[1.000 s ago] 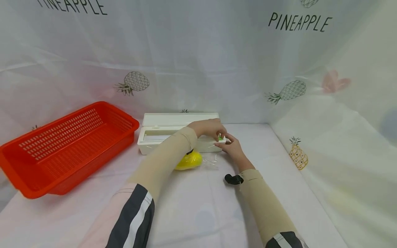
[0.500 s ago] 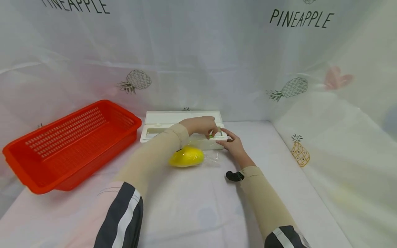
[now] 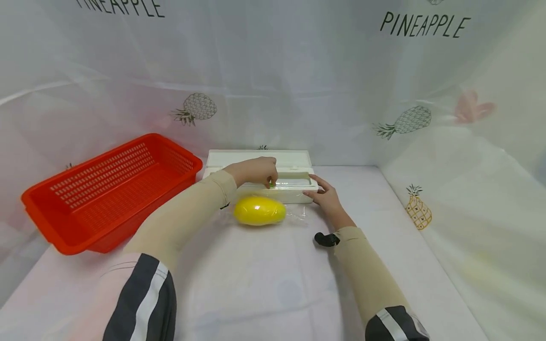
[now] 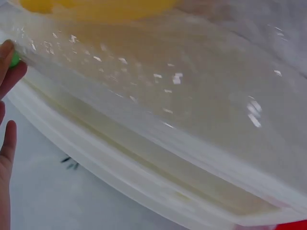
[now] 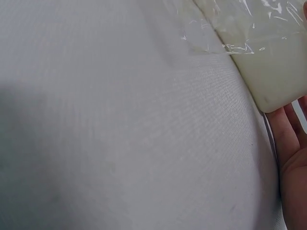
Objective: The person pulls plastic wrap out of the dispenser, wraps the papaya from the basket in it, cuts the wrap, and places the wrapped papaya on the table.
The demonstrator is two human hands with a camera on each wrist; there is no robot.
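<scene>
A long white cling film dispenser (image 3: 294,196) lies with its lid raised at the back of the table. My left hand (image 3: 255,170) pinches a small green slide cutter (image 4: 15,59) on its top front edge, around the middle of its length. My right hand (image 3: 328,198) holds the dispenser's right end, thumb at the front and fingers toward the back. In front lies a yellow, glossy oval thing (image 3: 260,211), resembling a mango. Clear cling film (image 4: 168,81) stretches from the dispenser over it, its loose edge showing in the right wrist view.
A red plastic basket (image 3: 106,173) with slotted sides stands at the left, close to the dispenser's left end. A white cloth (image 3: 256,284) covers the table. Fabric printed with pineapples (image 3: 200,105) hangs behind and along the right.
My left hand has slid leftward along the dispenser with the green cutter, from the right end to about the middle. The yellow thing shows more fully. My right hand stays at the right end.
</scene>
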